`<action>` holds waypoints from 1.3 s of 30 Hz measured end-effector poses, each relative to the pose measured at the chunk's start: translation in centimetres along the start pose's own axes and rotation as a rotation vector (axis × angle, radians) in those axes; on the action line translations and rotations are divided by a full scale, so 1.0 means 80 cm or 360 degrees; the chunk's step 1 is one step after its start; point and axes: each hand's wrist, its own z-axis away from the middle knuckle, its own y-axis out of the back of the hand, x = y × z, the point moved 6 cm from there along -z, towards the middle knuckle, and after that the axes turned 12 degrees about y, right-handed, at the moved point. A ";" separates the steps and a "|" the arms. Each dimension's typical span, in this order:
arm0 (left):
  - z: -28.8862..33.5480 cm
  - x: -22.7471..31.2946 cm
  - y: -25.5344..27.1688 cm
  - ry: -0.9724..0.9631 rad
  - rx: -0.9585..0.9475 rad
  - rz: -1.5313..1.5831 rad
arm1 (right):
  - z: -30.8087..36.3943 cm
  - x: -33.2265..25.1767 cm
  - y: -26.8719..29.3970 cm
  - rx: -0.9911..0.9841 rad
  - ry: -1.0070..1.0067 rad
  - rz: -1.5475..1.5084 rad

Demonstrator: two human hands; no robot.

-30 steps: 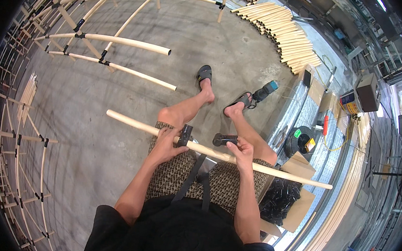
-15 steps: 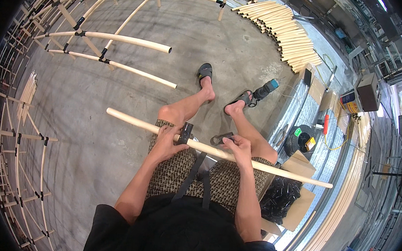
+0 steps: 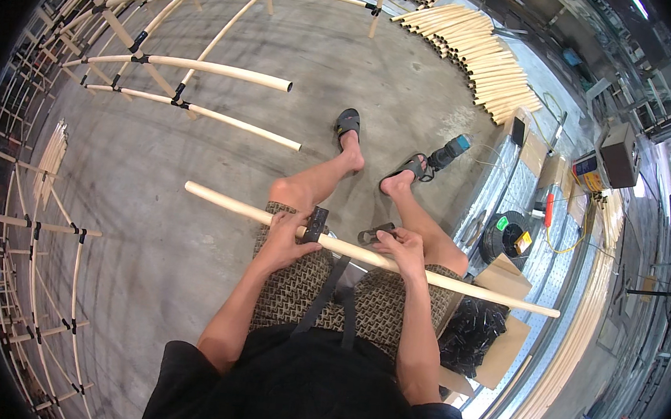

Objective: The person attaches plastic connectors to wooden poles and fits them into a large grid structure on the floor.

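Note:
A long cream pipe (image 3: 494, 294) lies across my lap, slanting down to the right. On it, left of its middle, sits a black pipe joint piece (image 3: 316, 224). My left hand (image 3: 282, 241) wraps round the pipe just beside that joint, its thumb against the joint's lower end. A second black joint piece (image 3: 370, 234), curved and loose from the pipe, is pinched in the fingers of my right hand (image 3: 405, 252), just above the pipe. Something metallic shows partly behind the pipe between my hands, too hidden to name.
An open carton (image 3: 502, 356) of black joint pieces stands by my right knee. A blue-ended power tool (image 3: 450, 151) lies near my right foot. Beyond are stacked cut pipes (image 3: 473, 59) and a black spool (image 3: 507, 237). Jointed pipe frames (image 3: 220, 70) stand at left and far left.
The whole scene has shifted slightly right and down as the view moved. Both hands keep their holds, and the loose joint piece in my right hand has turned a little.

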 end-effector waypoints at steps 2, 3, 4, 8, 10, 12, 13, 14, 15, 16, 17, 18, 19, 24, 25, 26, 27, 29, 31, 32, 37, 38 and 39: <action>0.000 -0.003 0.000 -0.0017 0.0037 -0.0023 | 0.000 -0.002 -0.001 -0.0003 0.0002 -0.0011; -0.001 -0.005 0.000 -0.0026 0.0054 -0.0032 | 0.001 -0.002 -0.001 -0.0008 0.0002 -0.0015; -0.001 -0.006 -0.001 -0.0018 0.0060 -0.0037 | 0.001 -0.001 -0.001 -0.0013 0.0001 -0.0019; -0.002 -0.009 -0.003 -0.0010 0.0068 -0.0058 | 0.000 0.002 0.000 -0.0003 -0.0010 0.0010; -0.002 -0.008 -0.003 -0.0008 0.0074 -0.0071 | 0.000 0.002 0.002 0.0015 -0.0008 0.0007; -0.002 -0.005 -0.003 -0.0004 0.0081 -0.0085 | 0.002 0.000 0.002 0.0008 0.0008 -0.0017; -0.002 -0.003 -0.002 0.0012 0.0067 -0.0069 | 0.002 -0.002 0.002 0.0010 0.0015 -0.0029; -0.003 -0.001 0.000 0.0027 0.0051 -0.0054 | 0.002 -0.002 0.000 0.0008 0.0007 -0.0041; -0.003 0.002 0.001 0.0038 0.0032 -0.0035 | 0.002 -0.002 -0.001 0.0010 0.0000 -0.0049; -0.002 0.005 0.002 0.0065 0.0015 -0.0007 | 0.003 -0.002 -0.001 0.0012 -0.0007 -0.0056; -0.003 0.005 0.000 0.0077 -0.0007 0.0025 | 0.004 -0.002 0.001 0.0016 -0.0004 -0.0040; -0.003 0.005 0.002 0.0096 -0.0018 0.0052 | 0.004 -0.006 -0.002 0.0007 -0.0001 -0.0028; -0.002 0.007 0.003 0.0116 -0.0029 0.0080 | 0.006 -0.009 -0.003 -0.0002 0.0003 -0.0016; -0.002 0.003 -0.001 0.0178 -0.0050 0.0063 | 0.014 -0.016 -0.002 0.0014 0.0013 0.0002; -0.002 0.006 0.001 0.0199 -0.0068 0.0052 | 0.014 -0.015 -0.001 0.0017 0.0001 0.0002; -0.002 0.009 0.002 0.0221 -0.0085 0.0041 | 0.014 -0.014 -0.002 0.0019 0.0000 0.0001; -0.001 0.012 0.003 0.0217 -0.0084 0.0042 | 0.014 -0.013 -0.002 0.0022 0.0000 0.0000; 0.001 0.015 0.005 0.0211 -0.0082 0.0045 | 0.015 -0.011 -0.002 0.0021 -0.0014 0.0003; 0.002 0.013 0.005 0.0197 -0.0073 0.0036 | 0.015 -0.013 -0.003 0.0009 -0.0042 0.0011; 0.002 0.011 0.005 0.0190 -0.0069 0.0032 | 0.014 -0.011 -0.003 0.0024 -0.0057 0.0011; 0.003 0.009 0.004 0.0195 -0.0063 0.0031 | 0.008 -0.005 -0.002 0.0086 -0.0239 0.0037; 0.003 0.011 0.005 0.0204 -0.0069 0.0032 | 0.006 -0.006 -0.003 0.0079 -0.0266 0.0051; 0.004 0.010 0.005 0.0195 -0.0042 0.0033 | 0.005 -0.011 -0.005 0.0072 -0.0293 0.0065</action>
